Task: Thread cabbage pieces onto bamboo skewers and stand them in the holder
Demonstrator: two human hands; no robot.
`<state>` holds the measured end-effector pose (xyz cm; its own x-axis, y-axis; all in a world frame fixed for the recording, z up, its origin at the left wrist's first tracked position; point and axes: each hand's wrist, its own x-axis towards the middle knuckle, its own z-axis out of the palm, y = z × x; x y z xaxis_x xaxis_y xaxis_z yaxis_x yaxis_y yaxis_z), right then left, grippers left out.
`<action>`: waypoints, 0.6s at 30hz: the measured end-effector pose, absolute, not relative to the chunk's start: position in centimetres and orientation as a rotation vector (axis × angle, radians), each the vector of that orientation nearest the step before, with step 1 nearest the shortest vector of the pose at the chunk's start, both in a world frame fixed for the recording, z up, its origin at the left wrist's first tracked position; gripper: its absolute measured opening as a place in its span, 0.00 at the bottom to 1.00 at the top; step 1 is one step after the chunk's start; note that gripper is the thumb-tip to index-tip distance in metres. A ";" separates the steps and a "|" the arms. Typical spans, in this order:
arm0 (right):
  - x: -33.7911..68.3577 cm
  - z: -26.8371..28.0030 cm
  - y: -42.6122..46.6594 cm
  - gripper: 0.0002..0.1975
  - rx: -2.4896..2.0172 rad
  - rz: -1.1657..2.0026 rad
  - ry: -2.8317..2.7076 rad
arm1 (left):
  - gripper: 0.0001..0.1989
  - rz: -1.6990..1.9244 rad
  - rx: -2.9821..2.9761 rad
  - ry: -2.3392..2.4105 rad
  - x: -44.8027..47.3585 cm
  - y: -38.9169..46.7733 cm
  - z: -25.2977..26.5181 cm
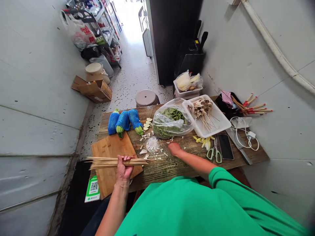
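My left hand (124,167) is wrapped round a bundle of thin wooden skewers (105,162), held level above the cutting board (105,182). My right hand (174,149) is low over the wooden table, close to scattered small white pieces (161,154). It is blurred and its fingers are hidden beneath it. Just beyond it lies a clear plastic bag of green beans or peppers (172,119). A white tray (221,123) carries skewered mushrooms (200,109). Sliced white rounds (147,124) and garlic-like cloves (144,151) lie left of the bag.
Several zucchini in blue netting (123,121) lie at the back left. Green-handled scissors (214,152), a phone (225,147), a knife (240,147) and a white cable (249,136) occupy the right side. Behind the table stand a round stool (147,98) and an open cardboard box (93,90).
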<state>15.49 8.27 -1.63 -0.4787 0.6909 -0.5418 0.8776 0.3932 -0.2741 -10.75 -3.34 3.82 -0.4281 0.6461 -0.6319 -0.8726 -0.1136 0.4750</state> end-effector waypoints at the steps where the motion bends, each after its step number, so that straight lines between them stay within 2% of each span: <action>1: 15.6 -1.5 8.2 0.08 1.372 -0.754 2.328 | 0.16 1.802 -0.266 1.041 -11.0 -3.3 4.5; 5: 16.7 0.3 8.4 0.08 1.402 -0.744 2.473 | 0.18 1.923 0.118 1.159 -10.3 -2.1 7.9; 9: 18.0 2.9 8.2 0.10 1.494 -0.757 2.704 | 0.13 1.893 0.560 1.321 -5.6 -0.1 10.3; 14: 20.0 3.3 7.0 0.08 1.660 -1.021 2.965 | 0.11 1.553 0.984 1.542 3.1 0.9 8.7; 18: 22.2 1.6 5.4 0.09 1.635 -0.990 2.787 | 0.12 1.362 1.092 1.476 7.2 1.2 5.5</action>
